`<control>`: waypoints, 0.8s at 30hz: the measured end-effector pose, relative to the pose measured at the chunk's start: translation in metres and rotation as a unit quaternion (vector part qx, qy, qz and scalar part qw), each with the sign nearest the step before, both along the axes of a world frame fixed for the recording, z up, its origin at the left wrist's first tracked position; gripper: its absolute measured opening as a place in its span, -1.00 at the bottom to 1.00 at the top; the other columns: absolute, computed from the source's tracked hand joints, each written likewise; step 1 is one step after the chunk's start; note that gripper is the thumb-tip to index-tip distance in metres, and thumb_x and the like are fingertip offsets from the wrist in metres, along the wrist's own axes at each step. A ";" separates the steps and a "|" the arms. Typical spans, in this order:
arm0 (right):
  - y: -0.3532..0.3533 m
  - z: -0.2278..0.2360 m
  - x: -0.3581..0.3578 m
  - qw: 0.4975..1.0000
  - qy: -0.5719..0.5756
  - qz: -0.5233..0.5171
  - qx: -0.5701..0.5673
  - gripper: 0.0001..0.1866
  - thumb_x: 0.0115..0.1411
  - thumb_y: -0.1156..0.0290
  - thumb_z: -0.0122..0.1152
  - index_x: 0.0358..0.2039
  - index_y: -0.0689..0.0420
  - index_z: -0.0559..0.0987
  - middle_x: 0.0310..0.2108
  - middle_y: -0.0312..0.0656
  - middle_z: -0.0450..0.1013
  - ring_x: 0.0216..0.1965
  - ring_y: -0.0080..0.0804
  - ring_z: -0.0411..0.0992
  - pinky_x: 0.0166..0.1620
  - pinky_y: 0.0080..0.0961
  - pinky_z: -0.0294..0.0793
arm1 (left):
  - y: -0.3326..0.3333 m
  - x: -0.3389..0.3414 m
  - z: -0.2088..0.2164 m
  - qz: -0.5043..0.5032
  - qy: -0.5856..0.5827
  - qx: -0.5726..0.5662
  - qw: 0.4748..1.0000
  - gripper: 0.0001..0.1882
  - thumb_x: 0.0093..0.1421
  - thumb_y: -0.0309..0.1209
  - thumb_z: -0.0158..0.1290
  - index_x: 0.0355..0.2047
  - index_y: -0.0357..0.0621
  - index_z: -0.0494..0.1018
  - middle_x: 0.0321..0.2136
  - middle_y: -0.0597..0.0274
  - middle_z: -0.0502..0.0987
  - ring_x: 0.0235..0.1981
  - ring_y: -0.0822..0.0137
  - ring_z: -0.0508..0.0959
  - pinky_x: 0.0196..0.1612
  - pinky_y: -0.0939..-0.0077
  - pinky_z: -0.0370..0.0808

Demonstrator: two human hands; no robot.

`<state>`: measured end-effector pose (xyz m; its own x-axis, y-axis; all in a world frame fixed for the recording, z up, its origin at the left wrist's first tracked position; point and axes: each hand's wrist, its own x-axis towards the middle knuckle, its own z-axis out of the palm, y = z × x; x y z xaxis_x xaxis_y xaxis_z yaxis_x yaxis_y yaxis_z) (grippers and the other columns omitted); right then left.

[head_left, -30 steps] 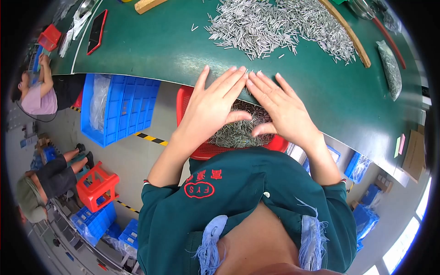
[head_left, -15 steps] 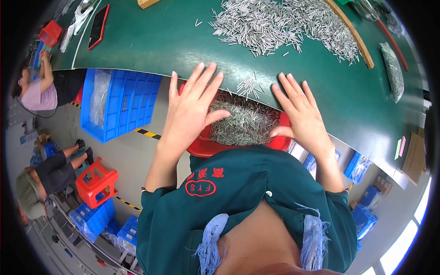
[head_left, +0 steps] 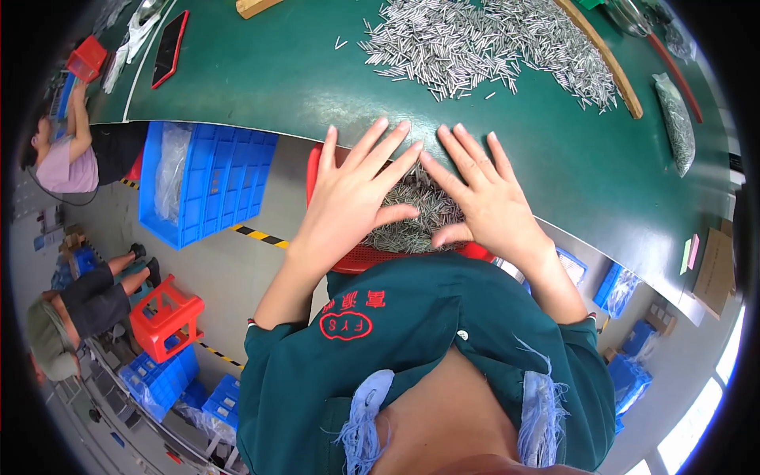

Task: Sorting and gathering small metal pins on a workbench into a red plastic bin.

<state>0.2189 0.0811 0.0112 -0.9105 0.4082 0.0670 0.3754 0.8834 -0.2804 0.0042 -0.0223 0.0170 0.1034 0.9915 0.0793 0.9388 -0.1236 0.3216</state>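
Note:
My left hand [head_left: 352,186] and my right hand [head_left: 487,190] lie side by side at the near edge of the green tabletop [head_left: 261,75], fingers stretched out and spread. Their fingertips rest at the table edge, the two index fingers almost meeting. Neither hand holds anything. Below them, at my lap, a red plastic basket [head_left: 360,259] holds a mass of small metal pins [head_left: 419,207]; my hands partly cover it. Farther back on the table lies a large heap of shiny metal pins [head_left: 443,47], with a few stray ones beside it.
A wooden strip [head_left: 603,59] borders the heap on the right. Beyond it lies a clear bag of pins [head_left: 675,123]. A red-edged phone [head_left: 169,49] lies at left. Blue crates [head_left: 210,182] stand left of the basket. Two other people are at left, one near a red stool [head_left: 166,317].
Both hands have moved inward, closer together. The small group of pins that lay between them at the table edge is no longer visible there.

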 end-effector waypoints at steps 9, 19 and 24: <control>0.033 -0.013 0.000 0.988 0.056 -0.128 0.072 0.09 -0.06 -0.43 0.05 0.37 0.03 0.26 0.42 0.05 0.01 0.47 -0.01 -0.09 0.42 0.11 -0.14 | -0.011 -0.010 0.009 0.009 -0.007 -0.014 1.000 -0.22 0.01 0.07 0.19 0.26 0.16 0.39 0.36 0.26 0.23 0.40 0.10 0.16 0.37 -0.28 -0.06; 0.046 -0.007 0.047 0.969 -0.011 -0.209 0.131 -0.02 0.04 -0.37 0.05 0.35 0.01 0.30 0.43 -0.01 0.05 0.47 -0.06 -0.09 0.42 0.09 -0.16 | -0.006 -0.009 0.005 0.005 -0.018 0.003 1.000 -0.21 0.03 0.07 0.17 0.28 0.12 0.36 0.35 0.28 0.25 0.39 0.12 0.18 0.37 -0.27 -0.05; 0.082 -0.012 0.117 0.894 -0.074 -0.397 0.197 -0.13 0.27 -0.21 0.04 0.31 0.28 0.26 0.41 0.05 0.07 0.47 -0.06 -0.08 0.43 0.00 -0.13 | -0.008 -0.020 0.003 0.054 0.013 0.026 0.998 -0.17 0.03 0.07 0.20 0.27 0.01 0.34 0.32 0.28 0.29 0.37 0.19 0.21 0.35 -0.31 -0.01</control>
<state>0.3363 0.1630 -0.0004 -0.3555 0.9006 0.2502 0.9347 0.3418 0.0975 -0.0153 -0.0302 0.0200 -0.0014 0.9915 0.1299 0.9558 -0.0369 0.2918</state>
